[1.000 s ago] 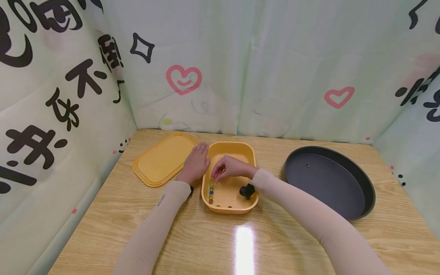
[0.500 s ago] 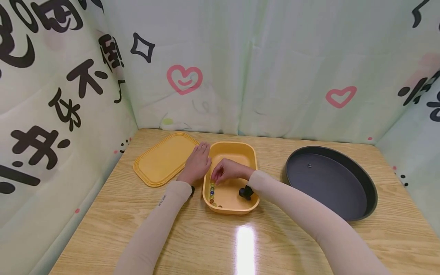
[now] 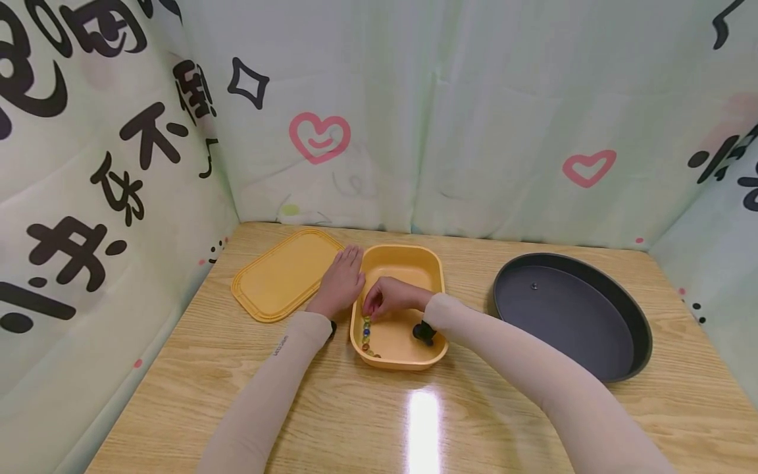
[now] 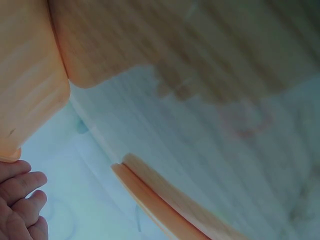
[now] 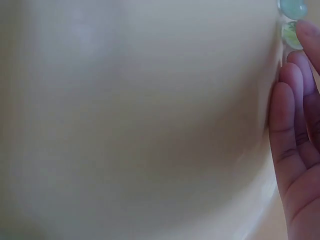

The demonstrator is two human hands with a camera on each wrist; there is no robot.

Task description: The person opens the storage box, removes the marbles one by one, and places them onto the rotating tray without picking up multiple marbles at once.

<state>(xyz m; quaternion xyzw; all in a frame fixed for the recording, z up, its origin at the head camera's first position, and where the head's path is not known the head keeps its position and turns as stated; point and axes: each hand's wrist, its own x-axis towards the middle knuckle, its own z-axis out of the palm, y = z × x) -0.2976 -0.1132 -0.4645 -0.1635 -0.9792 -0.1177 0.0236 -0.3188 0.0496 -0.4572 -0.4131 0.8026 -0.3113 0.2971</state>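
Note:
Several small glass marbles (image 3: 366, 332) form a row along the left inner wall of an orange-yellow plastic box (image 3: 408, 361), curving round its near left corner. My right hand (image 3: 393, 296) reaches into the box at the far end of the row, fingers bent downward. In the right wrist view its thumb and a fingertip pinch a yellow-green marble (image 5: 291, 35), with a pale green marble (image 5: 293, 7) just beyond. The other fingers lie along the box wall. My left hand (image 3: 339, 280) rests with straight fingers against the box's left rim, holding nothing.
A flat orange-yellow lid (image 3: 284, 276) lies on the wooden table (image 3: 343, 415) to the left, partly beside my left hand. On the right stands a large dark grey oval pan (image 3: 568, 316). A printed curtain (image 3: 462, 131) encloses the back and sides.
My right hand has shifted slightly nearer along the left wall. Loose marbles at the near edge have rolled left and joined the row's end. My left hand stays in place.

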